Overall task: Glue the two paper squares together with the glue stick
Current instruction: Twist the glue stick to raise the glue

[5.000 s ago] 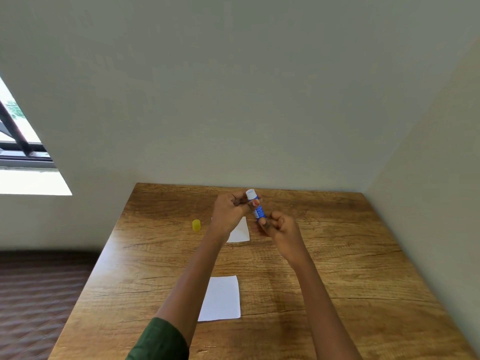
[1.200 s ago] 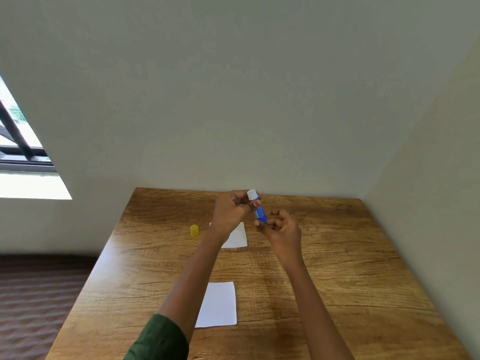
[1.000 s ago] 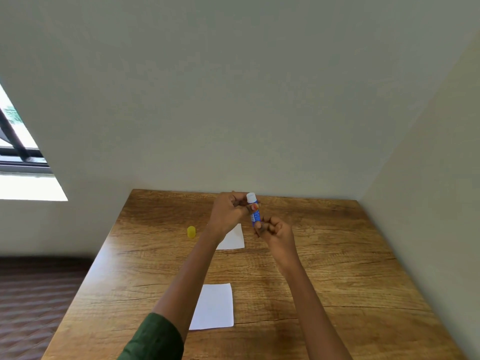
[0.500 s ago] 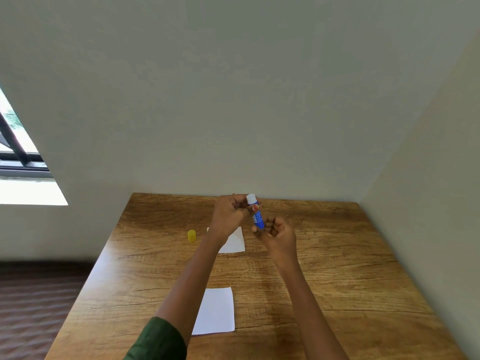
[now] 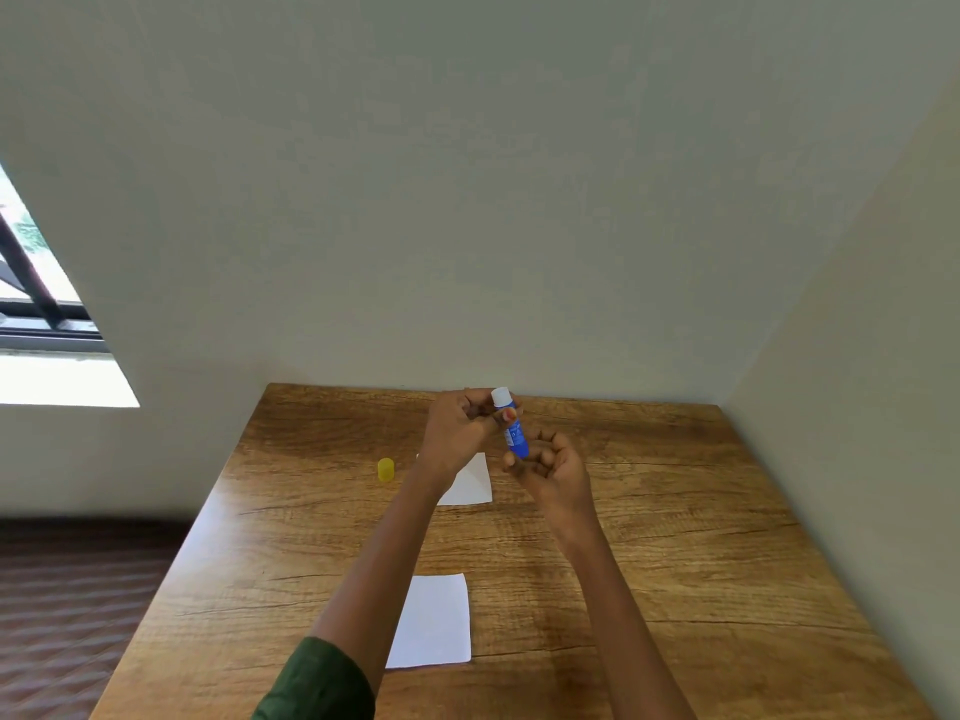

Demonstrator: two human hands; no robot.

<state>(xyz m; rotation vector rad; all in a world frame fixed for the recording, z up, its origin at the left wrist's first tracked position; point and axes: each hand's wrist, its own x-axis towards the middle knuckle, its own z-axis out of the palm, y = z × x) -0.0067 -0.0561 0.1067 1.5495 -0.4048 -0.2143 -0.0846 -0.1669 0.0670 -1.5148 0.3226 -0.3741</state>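
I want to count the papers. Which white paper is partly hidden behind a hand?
The far paper square: the left hand covers part of it. The near paper square, closer to the person, lies almost fully in view beside the left forearm.

Bare table (image 5: 675, 537) right, yellow cap (image 5: 385, 469) left, walls close behind

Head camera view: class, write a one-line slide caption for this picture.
Both hands hold an uncapped blue glue stick above a wooden table, its yellow cap and two white paper squares lying apart below.
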